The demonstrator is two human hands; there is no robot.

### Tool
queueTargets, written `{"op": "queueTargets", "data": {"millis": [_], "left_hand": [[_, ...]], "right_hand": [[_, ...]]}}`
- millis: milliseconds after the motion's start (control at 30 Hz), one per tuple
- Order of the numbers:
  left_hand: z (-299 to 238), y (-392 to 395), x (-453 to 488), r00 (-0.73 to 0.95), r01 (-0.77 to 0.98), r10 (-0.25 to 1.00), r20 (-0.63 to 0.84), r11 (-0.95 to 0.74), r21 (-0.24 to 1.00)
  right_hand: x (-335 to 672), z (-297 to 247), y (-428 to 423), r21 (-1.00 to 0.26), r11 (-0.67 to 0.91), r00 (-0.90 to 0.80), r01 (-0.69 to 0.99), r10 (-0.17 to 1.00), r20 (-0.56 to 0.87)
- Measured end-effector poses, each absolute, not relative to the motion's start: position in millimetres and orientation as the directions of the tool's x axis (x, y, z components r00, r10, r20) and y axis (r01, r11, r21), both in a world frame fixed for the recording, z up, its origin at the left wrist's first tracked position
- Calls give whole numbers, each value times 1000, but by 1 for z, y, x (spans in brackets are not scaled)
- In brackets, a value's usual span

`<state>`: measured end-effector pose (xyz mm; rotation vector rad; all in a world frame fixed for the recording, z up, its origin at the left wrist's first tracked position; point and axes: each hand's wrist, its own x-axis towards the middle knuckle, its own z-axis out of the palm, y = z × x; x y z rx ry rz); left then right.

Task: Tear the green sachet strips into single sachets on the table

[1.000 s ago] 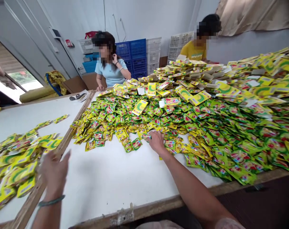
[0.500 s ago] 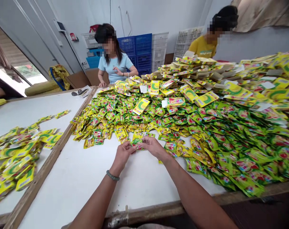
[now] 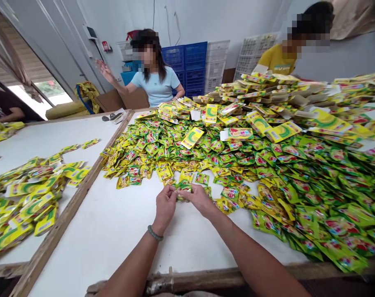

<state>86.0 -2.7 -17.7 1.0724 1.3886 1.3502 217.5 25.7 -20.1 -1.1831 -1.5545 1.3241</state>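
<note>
My left hand (image 3: 165,204) and my right hand (image 3: 198,199) meet over the white table (image 3: 113,231), fingers pinched together on a small green and yellow sachet (image 3: 183,191). The sachet lies between the two hands at the near edge of a big heap of like sachets (image 3: 243,165). A green bead bracelet circles my left wrist. Flat yellow cartons (image 3: 268,119) are piled on top of the heap further back.
A second white table on the left carries a spread of yellow packs (image 3: 26,198); a wooden rail (image 3: 66,214) divides the two. Two people sit across the table, one in a blue shirt (image 3: 156,84) with an arm raised, one in yellow (image 3: 278,60). Blue and white crates (image 3: 193,66) stand behind.
My left hand came from the left table to the middle and joined my right hand on a sachet. The person in blue has lifted an arm out to the side.
</note>
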Motion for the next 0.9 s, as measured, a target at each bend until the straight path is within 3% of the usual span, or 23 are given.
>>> {"op": "queueTargets", "data": {"millis": [233, 333, 400, 500, 600, 900], "left_hand": [[-16, 3, 76, -84, -44, 988, -131, 128, 991], [-5, 24, 54, -211, 238, 976, -59, 110, 965], [-1, 44, 38, -270, 541, 958, 99, 66, 839], [-4, 69, 24, -104, 752, 981, 166, -31, 658], [-14, 79, 19, -59, 743, 990, 128, -42, 668], [-25, 54, 0, -273, 538, 958, 88, 77, 839]], "right_hand": [[223, -6, 20, -902, 213, -264, 375, 958, 116], [228, -4, 25, -871, 154, -192, 466, 979, 70], [231, -6, 29, -871, 98, -127, 482, 991, 41], [234, -10, 33, -891, 35, -88, 453, 996, -6], [237, -10, 36, -863, 13, -81, 505, 996, -32], [239, -12, 38, -833, 72, -120, 549, 993, 6]]}}
